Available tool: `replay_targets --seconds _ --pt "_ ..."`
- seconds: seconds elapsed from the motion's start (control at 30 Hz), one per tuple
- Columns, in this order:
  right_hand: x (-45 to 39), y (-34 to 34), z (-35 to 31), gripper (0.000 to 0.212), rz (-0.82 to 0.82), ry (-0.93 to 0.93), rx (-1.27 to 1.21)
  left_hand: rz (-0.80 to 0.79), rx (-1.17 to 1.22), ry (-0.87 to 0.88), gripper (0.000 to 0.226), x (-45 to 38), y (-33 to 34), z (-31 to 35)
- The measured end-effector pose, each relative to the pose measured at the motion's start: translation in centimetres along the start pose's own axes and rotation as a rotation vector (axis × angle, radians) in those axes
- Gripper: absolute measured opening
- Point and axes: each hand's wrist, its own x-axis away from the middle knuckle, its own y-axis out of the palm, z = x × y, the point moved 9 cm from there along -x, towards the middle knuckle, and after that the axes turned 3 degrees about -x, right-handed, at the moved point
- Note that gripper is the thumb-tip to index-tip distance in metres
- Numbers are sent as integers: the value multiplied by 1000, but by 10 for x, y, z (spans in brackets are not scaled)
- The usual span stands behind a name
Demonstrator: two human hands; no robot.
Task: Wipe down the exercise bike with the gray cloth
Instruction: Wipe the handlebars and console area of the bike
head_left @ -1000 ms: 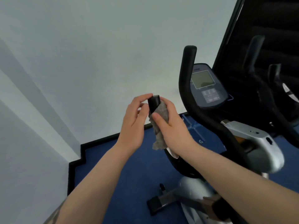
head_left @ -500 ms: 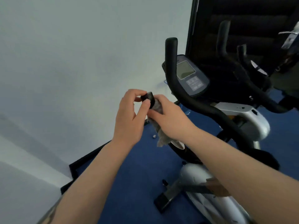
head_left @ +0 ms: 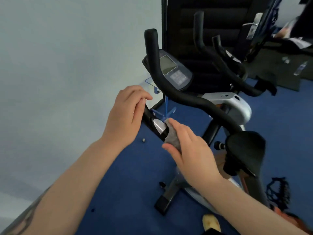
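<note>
Left of the black-and-silver exercise bike's grey console (head_left: 176, 72), the left hand (head_left: 126, 114) curls around the near black handlebar (head_left: 149, 116), while the right hand (head_left: 189, 150) clutches the crumpled gray cloth (head_left: 172, 136) against it.

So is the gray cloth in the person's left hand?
No, the right hand presses the gray cloth against the handlebar, while the left hand grips that bar bare.

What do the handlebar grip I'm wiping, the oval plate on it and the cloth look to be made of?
Handlebar grip: matte black, probably foam or rubber; no shine.
Oval plate: bright and reflective, likely polished metal, perhaps a pulse sensor.
Gray cloth: soft and fuzzy, bunched under the right hand; looks like microfiber or terry.
</note>
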Motion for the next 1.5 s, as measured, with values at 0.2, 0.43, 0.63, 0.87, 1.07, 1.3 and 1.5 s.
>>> replay_targets --seconds 0.2,0.43,0.63,0.87,1.07,1.3,1.5 --pt "-8 2 -2 73 67 83 116 268 88 -127 31 5 7 6" --pt "0 -9 -1 38 330 64 58 257 99 -101 33 5 6 5" --pt "5 -6 -12 46 286 -116 153 270 128 -135 32 5 4 5" --pt "-36 15 -26 45 126 32 224 267 123 -167 32 4 4 6" --pt "0 7 8 59 -203 -89 191 129 74 -83 29 4 3 2" --pt "-21 -7 47 46 -851 -139 129 178 105 -147 29 5 2 4" --pt "-26 -2 54 41 -890 -137 5 212 91 -159 29 5 5 2"
